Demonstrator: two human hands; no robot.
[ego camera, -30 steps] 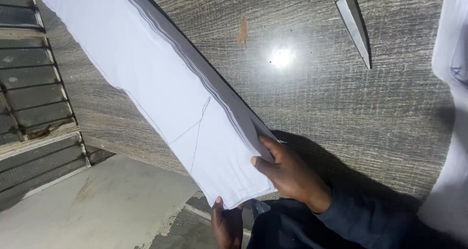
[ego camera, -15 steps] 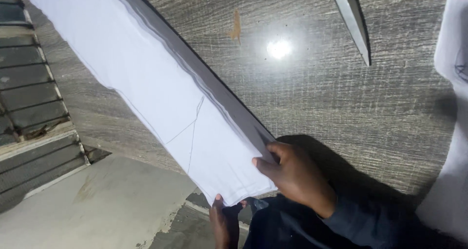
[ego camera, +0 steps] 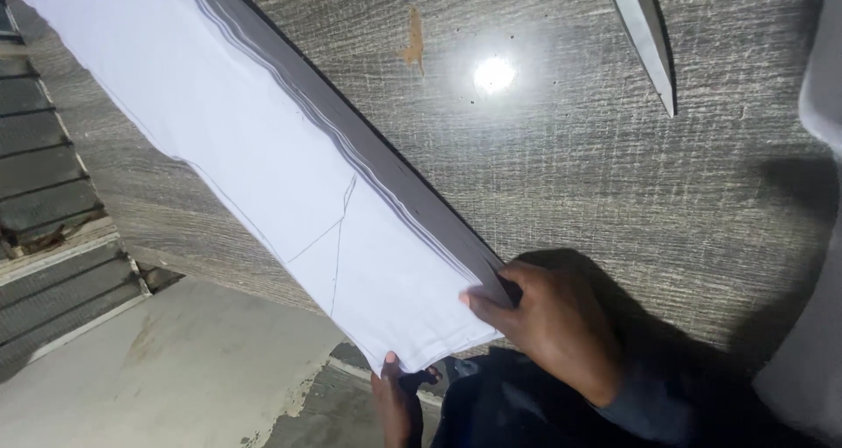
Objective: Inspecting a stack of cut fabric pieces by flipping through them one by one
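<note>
White fabric stack [ego camera: 263,167], many layers laid edge on edge, stretched as a long band from 10 o'clock down to 6 o'clock across the grey wood-grain desk [ego camera: 570,176], lower end hanging just past the desk's near edge. Thin drawn lines on the top layer, meeting in a small angle near the middle of the band.

Right hand [ego camera: 553,325] at 5 o'clock, fingers [ego camera: 491,295] pressed onto the stepped side of the layers at the band's lower corner, thumb along the top sheet; grasping or merely pinning, cannot tell. Left hand [ego camera: 399,404] at 6 o'clock below the desk edge, fingers curled up around the bottom hem, apparently pinching it; mostly hidden under the cloth.

Risks, as a judgement: layers already staggered along the right side, so a tug from either hand could slide them further out of register and carry the drawn lines off the sheets beneath. Overhanging end liable to sag or slip off the desk should the lower grip loosen. Scissor blade [ego camera: 649,36] at 1 o'clock lies well apart from both hands, point toward the person; a careless reach across could meet it.

Count: one fabric stack, one scissor blade in view, two hands, one pale cloth [ego camera: 824,80] at 3 o'clock, one brown stain [ego camera: 412,40] at 12 o'clock, one glare spot beside it.
</note>
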